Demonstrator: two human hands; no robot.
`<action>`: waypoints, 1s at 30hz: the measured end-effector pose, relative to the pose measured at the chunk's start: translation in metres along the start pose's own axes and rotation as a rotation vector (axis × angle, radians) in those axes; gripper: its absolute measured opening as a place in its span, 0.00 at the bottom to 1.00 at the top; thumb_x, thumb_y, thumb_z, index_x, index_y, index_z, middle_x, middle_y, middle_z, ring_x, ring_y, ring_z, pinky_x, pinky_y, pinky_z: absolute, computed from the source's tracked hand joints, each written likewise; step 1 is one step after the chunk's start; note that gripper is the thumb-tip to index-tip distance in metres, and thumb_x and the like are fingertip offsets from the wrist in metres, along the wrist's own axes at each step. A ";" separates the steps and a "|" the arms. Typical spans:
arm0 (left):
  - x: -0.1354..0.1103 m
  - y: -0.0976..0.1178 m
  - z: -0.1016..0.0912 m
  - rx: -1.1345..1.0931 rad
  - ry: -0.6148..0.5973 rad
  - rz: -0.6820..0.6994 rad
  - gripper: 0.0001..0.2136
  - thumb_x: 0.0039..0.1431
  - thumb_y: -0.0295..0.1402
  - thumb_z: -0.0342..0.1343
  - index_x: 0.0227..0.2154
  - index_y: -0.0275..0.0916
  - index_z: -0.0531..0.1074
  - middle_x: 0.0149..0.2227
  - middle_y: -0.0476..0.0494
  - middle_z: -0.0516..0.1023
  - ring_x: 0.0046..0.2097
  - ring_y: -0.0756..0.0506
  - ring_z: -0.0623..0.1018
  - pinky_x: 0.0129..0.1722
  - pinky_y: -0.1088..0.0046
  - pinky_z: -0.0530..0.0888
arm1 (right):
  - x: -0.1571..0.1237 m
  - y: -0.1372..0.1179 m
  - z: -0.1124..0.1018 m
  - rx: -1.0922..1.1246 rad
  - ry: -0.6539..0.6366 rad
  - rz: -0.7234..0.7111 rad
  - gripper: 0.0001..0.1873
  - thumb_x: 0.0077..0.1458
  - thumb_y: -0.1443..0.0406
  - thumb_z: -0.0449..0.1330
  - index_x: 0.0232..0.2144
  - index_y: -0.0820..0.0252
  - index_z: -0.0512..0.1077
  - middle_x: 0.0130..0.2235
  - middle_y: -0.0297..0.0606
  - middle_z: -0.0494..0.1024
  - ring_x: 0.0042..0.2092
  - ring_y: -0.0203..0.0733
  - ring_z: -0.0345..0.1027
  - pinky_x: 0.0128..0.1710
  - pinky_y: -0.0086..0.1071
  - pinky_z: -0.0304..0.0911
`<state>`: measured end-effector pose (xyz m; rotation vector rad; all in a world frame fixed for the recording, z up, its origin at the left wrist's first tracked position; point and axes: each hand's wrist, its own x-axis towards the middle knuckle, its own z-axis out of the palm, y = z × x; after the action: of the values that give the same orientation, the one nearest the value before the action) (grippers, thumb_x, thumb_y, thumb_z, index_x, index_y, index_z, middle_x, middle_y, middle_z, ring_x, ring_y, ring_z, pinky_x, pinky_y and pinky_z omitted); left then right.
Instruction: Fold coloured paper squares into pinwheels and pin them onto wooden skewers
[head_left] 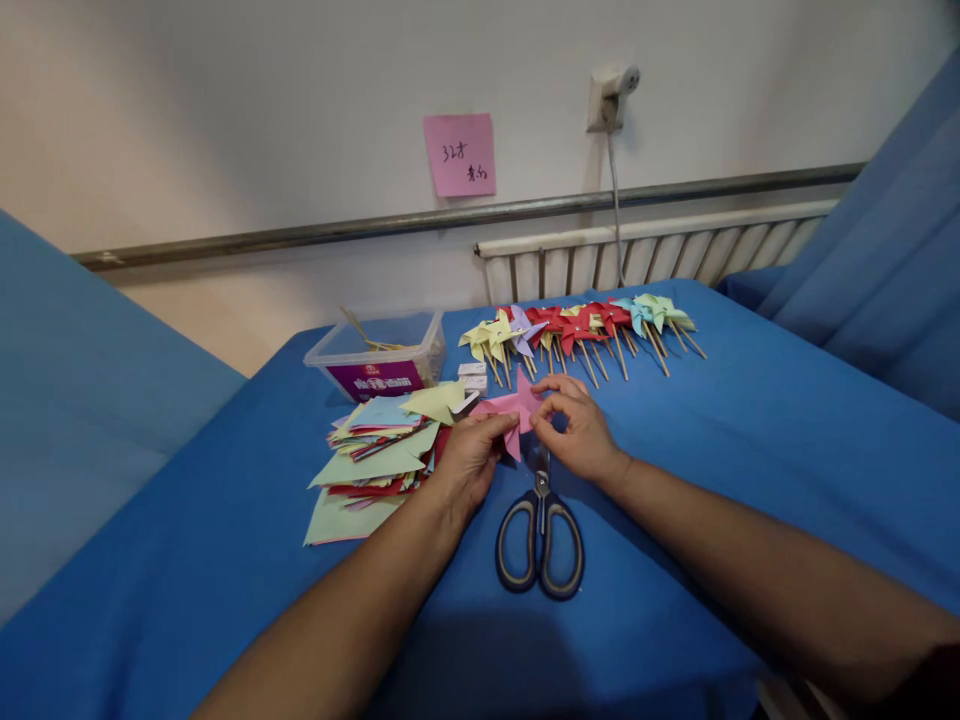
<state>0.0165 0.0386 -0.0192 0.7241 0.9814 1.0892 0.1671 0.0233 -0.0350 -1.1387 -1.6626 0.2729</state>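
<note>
Both my hands hold a folded pink paper pinwheel (512,410) just above the blue table (750,440). My left hand (469,455) grips its lower left edge with closed fingers. My right hand (574,425) pinches its right side near the centre. Dark-handled scissors (540,535) lie shut on the cloth directly below the hands. A loose pile of coloured paper squares (375,455) lies just left of my left hand.
A row of finished pinwheels on wooden sticks (581,330) lies behind the hands. A clear plastic box (379,360) with sticks stands at the back left, small white boxes (472,376) beside it. A pink note (459,153) and a radiator (652,250) are on the wall.
</note>
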 end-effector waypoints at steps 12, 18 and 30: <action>0.003 -0.002 -0.002 0.037 0.001 0.017 0.11 0.34 0.26 0.68 0.18 0.35 0.69 0.20 0.49 0.72 0.24 0.51 0.71 0.28 0.74 0.67 | -0.002 0.001 0.001 -0.050 -0.028 0.009 0.05 0.47 0.68 0.59 0.22 0.56 0.69 0.43 0.39 0.74 0.51 0.48 0.62 0.52 0.46 0.55; 0.002 -0.003 -0.002 0.036 -0.015 0.022 0.11 0.34 0.26 0.68 0.18 0.35 0.68 0.19 0.50 0.71 0.24 0.52 0.70 0.28 0.74 0.65 | -0.003 0.001 0.001 -0.057 -0.033 0.003 0.05 0.47 0.69 0.59 0.22 0.56 0.68 0.44 0.38 0.74 0.51 0.48 0.63 0.52 0.46 0.56; 0.001 -0.001 0.000 0.042 0.004 0.023 0.13 0.33 0.25 0.68 0.15 0.36 0.67 0.16 0.53 0.66 0.21 0.53 0.66 0.26 0.75 0.63 | -0.003 0.002 0.002 -0.057 -0.030 0.008 0.06 0.47 0.69 0.60 0.22 0.56 0.68 0.43 0.38 0.75 0.49 0.47 0.64 0.50 0.45 0.57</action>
<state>0.0172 0.0389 -0.0204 0.7698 1.0044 1.0934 0.1665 0.0225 -0.0391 -1.1891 -1.7022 0.2507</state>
